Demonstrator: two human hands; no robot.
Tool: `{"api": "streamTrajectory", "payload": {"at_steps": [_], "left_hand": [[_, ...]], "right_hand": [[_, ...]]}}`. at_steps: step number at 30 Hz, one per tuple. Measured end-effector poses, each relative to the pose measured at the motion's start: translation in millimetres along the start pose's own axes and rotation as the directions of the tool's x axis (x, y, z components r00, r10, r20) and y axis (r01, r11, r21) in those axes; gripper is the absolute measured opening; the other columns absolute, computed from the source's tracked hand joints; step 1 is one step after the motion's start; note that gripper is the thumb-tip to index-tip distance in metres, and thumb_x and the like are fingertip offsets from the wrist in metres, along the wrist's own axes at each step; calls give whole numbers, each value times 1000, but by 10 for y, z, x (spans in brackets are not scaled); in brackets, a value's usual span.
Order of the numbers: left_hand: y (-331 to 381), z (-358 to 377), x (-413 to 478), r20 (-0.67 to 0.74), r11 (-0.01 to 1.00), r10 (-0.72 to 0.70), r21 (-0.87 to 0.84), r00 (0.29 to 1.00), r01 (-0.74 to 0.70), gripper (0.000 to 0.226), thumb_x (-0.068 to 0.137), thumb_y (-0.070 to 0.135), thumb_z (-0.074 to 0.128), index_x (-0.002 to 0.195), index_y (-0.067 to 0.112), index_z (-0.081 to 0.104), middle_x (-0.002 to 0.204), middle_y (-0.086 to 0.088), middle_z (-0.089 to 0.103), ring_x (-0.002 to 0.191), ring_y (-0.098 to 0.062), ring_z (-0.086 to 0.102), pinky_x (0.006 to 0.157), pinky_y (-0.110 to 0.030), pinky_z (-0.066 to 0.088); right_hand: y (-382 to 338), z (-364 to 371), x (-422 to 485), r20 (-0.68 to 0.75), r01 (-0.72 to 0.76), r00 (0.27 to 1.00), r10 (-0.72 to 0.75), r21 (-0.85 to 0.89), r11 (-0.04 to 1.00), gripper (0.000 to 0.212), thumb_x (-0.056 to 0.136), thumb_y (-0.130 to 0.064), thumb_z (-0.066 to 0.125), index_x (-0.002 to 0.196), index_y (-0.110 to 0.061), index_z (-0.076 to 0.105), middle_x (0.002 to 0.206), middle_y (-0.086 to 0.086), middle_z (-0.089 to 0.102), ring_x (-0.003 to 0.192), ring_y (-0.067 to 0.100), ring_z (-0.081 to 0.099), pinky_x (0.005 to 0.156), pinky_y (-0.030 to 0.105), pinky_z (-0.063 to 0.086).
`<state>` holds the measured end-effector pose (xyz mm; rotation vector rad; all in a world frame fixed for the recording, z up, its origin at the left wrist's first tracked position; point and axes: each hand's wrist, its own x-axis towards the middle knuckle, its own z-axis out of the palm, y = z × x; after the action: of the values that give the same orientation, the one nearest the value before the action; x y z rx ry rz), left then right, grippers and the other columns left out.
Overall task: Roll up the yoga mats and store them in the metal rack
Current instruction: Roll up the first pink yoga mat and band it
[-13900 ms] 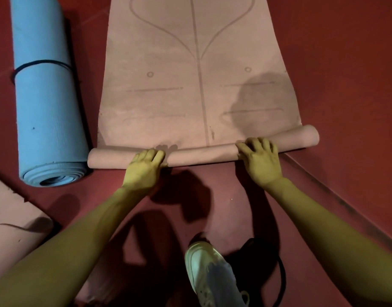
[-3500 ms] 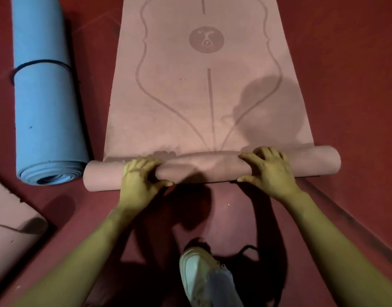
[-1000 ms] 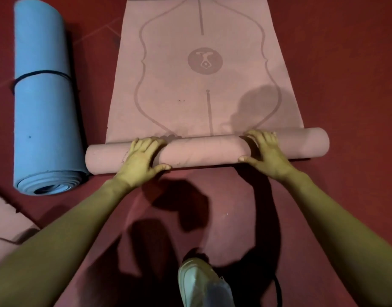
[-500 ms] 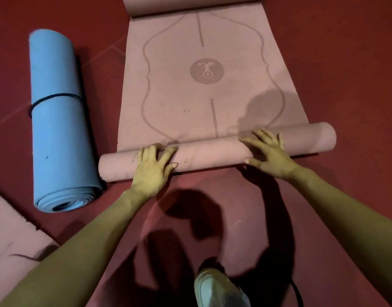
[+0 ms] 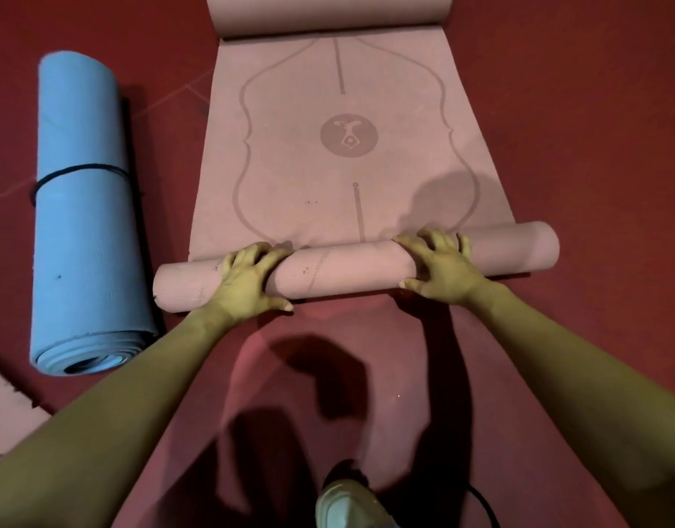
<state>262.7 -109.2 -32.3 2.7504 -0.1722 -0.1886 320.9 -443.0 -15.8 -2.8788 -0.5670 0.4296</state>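
Yoga studio: red floor (image 5: 579, 127), pink mat (image 5: 309, 207) (blue mat (image 5: 80, 222) beside).

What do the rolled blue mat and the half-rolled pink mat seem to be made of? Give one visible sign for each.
The blue mat: probably soft foam, matte; thick spongy layers show at its coiled end. The pink mat: perhaps rubber or a similar dense sheet, smooth matte with printed lines; it rolls tight.
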Motion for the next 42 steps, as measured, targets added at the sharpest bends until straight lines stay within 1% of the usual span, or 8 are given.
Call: {"api": "streamTrajectory", "payload": {"at_steps": [6,11,14,22,29,34,38,42], "left_hand": [[-22,34,61,40,983,35,181,999,-42,96,66,60,74,147,29,33,137,-5,46,128,-26,41,103,-44,27],[3,16,-59,-11,981,75,180,997,-72,94,62,71,65,143,29,41,126,-4,55,117,-26,53,92,-43,34],[32,69,-341,-35,982,132,142,991,-126,85,63,77,47,135,32,43,118,-5,60,106,-28,60,85,-46,38],[252,326,-1232,-120,975,191,138,974,-174,60,70,60,51,118,23,53,111,-4,62,100,-18,50,83,-46,43],[319,329,-1242,-147,994,82,80,986,-70,63,75,59,49,129,27,49,135,-12,48,124,-25,40,98,-47,31],[389,286,-1149,-194,996,6,91,981,12,62,78,60,46,129,24,51,113,-8,43,96,-25,38,83,-48,42],[379,258,-1085,-157,998,-53,-40,986,47,55,85,57,45,123,20,55,106,-5,50,95,-24,41,89,-38,36],[389,242,-972,-169,989,-119,-108,978,102,48,83,54,51,112,17,60,109,-10,55,97,-30,49,91,-39,37]], "right_hand": [[-66,88,8,-131,-39,991,30,-66,997,97,62,-80,53,144,-33,32,141,15,33,135,27,27,109,58,4],[-45,114,-39,-236,74,967,-99,-115,991,90,61,-80,35,127,-22,55,104,21,54,97,38,56,91,61,35],[-34,160,-271,-213,111,968,-135,-122,986,88,64,-82,36,124,-22,58,97,18,55,92,35,57,86,52,41],[-155,442,-1141,-225,105,967,-120,-76,992,87,70,-87,28,122,-25,59,99,11,53,98,29,49,84,42,40],[-253,516,-1191,-319,33,948,-11,63,997,73,75,-74,42,129,-27,54,116,20,46,107,30,37,95,50,34],[-370,542,-1139,-391,37,920,28,157,987,49,77,-55,50,118,-28,47,115,14,46,111,28,37,104,65,24],[-469,584,-1069,-492,20,864,103,238,971,34,78,-28,74,107,-19,59,116,11,41,108,26,35,94,66,36],[-539,600,-999,-521,-14,840,152,258,966,29,84,-37,54,106,-19,63,110,13,47,104,25,38,95,64,37]]}}
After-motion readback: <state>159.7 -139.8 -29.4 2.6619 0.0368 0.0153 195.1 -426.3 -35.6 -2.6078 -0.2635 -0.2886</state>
